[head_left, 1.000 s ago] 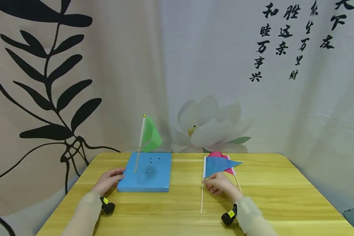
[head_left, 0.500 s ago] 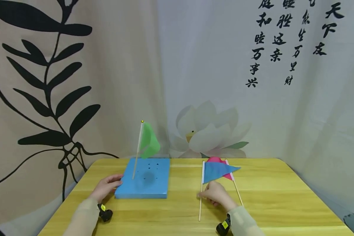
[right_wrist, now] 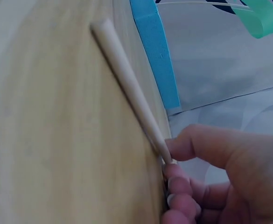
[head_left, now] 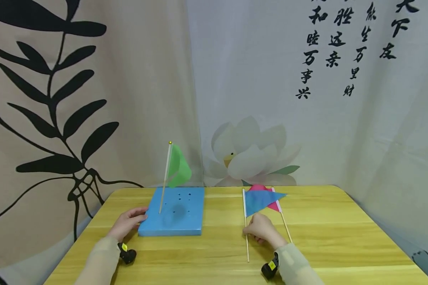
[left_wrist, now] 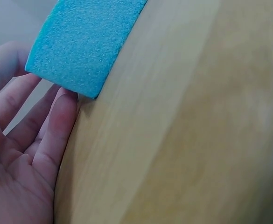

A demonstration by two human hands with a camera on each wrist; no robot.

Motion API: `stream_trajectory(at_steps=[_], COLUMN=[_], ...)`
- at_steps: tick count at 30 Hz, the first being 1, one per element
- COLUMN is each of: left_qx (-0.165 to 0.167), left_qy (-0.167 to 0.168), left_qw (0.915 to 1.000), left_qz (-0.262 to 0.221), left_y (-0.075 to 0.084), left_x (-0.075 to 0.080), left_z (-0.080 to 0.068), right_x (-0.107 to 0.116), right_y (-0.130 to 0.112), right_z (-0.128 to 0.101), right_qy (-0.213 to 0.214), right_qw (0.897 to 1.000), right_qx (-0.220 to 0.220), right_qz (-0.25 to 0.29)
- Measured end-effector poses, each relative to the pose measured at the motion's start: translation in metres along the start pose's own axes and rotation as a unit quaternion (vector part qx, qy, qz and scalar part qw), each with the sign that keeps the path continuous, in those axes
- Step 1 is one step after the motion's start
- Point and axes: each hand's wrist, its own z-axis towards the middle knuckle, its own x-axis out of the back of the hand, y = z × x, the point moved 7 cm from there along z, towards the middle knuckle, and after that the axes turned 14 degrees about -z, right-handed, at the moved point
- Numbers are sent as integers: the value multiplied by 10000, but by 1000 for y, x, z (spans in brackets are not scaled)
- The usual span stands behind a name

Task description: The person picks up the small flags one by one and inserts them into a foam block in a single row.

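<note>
A blue foam board [head_left: 189, 221] with small holes lies on the table, and a green flag [head_left: 178, 166] on a thin wooden stick stands in it, tilted slightly right. My left hand [head_left: 127, 222] rests at the board's left edge, its fingers touching the side of the foam [left_wrist: 80, 51]. My right hand [head_left: 264, 229] pinches the wooden stick [right_wrist: 131, 88] of a blue triangular flag [head_left: 260, 200] between thumb and index finger. That stick lies along the table, lower end towards me. Partly under the blue flag is a pink flag [head_left: 274, 206], its stick slanting down behind my right wrist.
The wooden table [head_left: 214, 261] has a far edge just behind the board and flags. A pale curtain [head_left: 157, 79] with a plant print, a lotus and black characters hangs behind it. Each wrist wears a small black camera [head_left: 270, 270].
My right hand has slid a little down the blue flag's stick, and the stick's lower end has swung right. The left hand stays at the board. The head view shifts slightly.
</note>
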Motion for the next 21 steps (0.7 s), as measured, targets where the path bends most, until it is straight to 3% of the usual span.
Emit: stream_trajectory(at_steps=[7, 12, 15, 21], left_qx=[2, -38, -83, -24], left_qy=[20, -42, 31, -17], left_qw=[10000, 10000, 10000, 10000], left_qz=[-24, -16, -44, -50], left_y=[0, 0, 0, -3], left_x=[-1, -2, 1, 3], left_z=[1, 3, 4, 5], right_x=[6, 4, 0, -10], right_y=[5, 19, 23, 27], right_z=[-1, 4, 7, 10], right_qy=[117, -78, -499, -1213], right_qw=[9994, 9922, 9750, 9254], right_qx=[-139, -454, -490, -602], right_qz=[291, 1155, 2110, 3539])
